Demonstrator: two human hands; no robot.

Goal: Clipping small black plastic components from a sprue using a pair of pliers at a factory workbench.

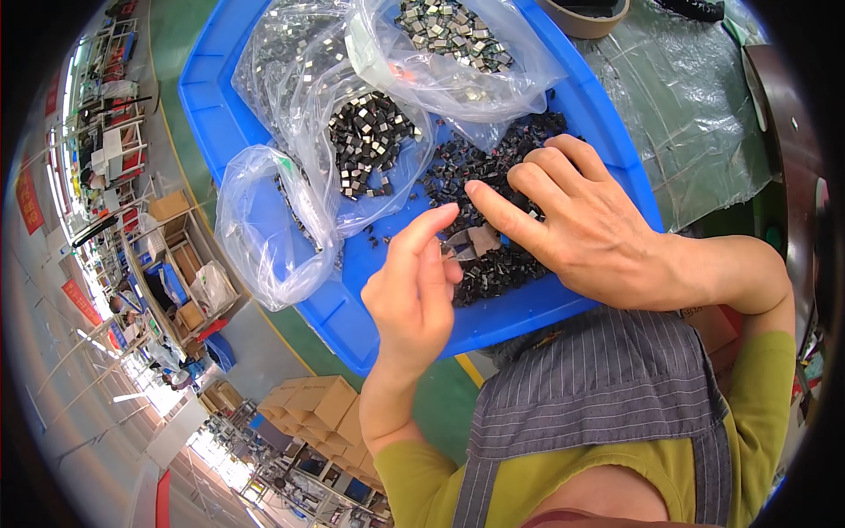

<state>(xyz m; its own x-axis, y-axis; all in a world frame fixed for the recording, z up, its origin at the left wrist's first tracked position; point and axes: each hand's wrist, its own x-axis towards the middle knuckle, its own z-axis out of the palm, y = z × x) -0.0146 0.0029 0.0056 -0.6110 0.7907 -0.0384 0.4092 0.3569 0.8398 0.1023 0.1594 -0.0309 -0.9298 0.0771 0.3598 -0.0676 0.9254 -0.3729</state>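
Tray (201, 92): bits could spill over the front lip if swept hard, since the heap lies close to it; smooth blue plastic, shallow, with ribbed, sloping walls.
Left bag (248, 236): its mouth gapes towards the lip, so a knock might tip bits out; thin, clear, crinkled film, rounded opening.
Middle bag (305, 132): slumped, so cubes (365, 145) could slide out and mix with the loose heap; soft, glossy film around small black blocks, many with pale, shiny faces.
Left hand (407, 295): at the front of the tray, index raised, other fingers curled in; I cannot tell whether anything is pinched there. A curled grip could drop a small piece unnoticed.
Upper bag (531, 63): leans over the tray's far part; a tug on its loose film could shed pale blocks (453, 35); wrinkled, see-through, sagging.
Heap (497, 280): on the tray floor, below and between both hands; unlike pieces could be overlooked, dark on dark. Tiny, hard-looking, angular black bits, rough as gravel.
Scrap (482, 239): on the heap between the hands; could hide pieces beneath it; flat, matt, brown, ragged.
Right hand (588, 211): spread loosely over the heap, index extended, clasping nothing visible; sharp corners might nick bare fingertips.
Sheet (673, 106): stray bits could lodge in its folds; shiny, creased, greenish.
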